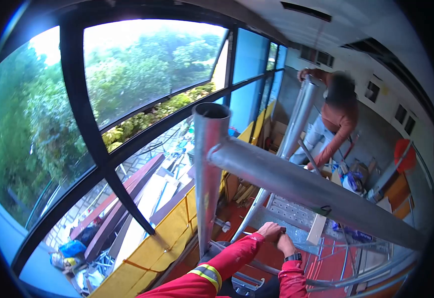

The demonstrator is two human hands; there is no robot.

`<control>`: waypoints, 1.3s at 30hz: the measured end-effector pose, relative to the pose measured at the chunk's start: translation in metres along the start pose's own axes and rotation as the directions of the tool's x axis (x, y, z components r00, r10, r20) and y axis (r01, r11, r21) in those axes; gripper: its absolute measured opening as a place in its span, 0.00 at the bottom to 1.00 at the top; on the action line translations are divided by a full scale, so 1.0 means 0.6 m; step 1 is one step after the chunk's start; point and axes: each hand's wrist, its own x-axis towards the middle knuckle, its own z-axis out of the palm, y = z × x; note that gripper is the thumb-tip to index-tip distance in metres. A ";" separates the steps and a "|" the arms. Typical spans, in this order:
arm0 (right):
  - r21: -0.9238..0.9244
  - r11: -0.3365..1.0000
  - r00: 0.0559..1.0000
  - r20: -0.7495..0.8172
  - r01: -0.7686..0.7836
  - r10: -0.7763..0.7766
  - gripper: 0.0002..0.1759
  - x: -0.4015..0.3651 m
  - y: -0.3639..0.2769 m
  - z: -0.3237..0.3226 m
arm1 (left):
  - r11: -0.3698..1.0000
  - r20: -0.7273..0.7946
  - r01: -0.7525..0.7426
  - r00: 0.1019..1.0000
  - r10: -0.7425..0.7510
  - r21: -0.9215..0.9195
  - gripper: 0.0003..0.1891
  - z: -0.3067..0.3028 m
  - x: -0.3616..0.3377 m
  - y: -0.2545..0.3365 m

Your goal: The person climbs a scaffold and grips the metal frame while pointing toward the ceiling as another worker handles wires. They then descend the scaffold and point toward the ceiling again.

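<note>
My left hand (pixel 270 231) and my right hand (pixel 286 243) are close together at the lower middle, both in red sleeves. My left hand's fingers are curled inward, and whatever they hold is too small to make out. Beside it, my right hand, with a dark watch at the wrist, has bent fingers whose tips are hard to see. Above them runs a thick horizontal metal tube (pixel 296 184), joined to an upright metal tube (pixel 208 164) with an open top. A perforated metal platform (pixel 289 211) lies just beyond my hands.
A co-worker (pixel 340 116) in a rust-coloured top holds another metal frame (pixel 299 116) at the upper right. Dark-framed windows (pixel 72 99) line the left, above a yellow sheet (pixel 172 233). Boards and debris (pixel 127 203) lie outside. Thin metal rods (pixel 376 270) cross the lower right.
</note>
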 end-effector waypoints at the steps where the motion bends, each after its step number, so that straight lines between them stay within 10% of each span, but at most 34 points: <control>1: -0.004 1.000 1.000 0.007 -0.012 0.012 0.21 -0.011 -0.010 -0.009 | 1.000 -0.019 -0.015 1.000 0.014 -0.017 0.18 -0.004 -0.004 0.001; 39: -0.088 0.989 0.993 0.005 0.114 -0.114 0.22 0.025 0.050 0.066 | 0.997 0.018 -0.054 0.998 0.055 -0.055 0.17 -0.039 -0.034 0.009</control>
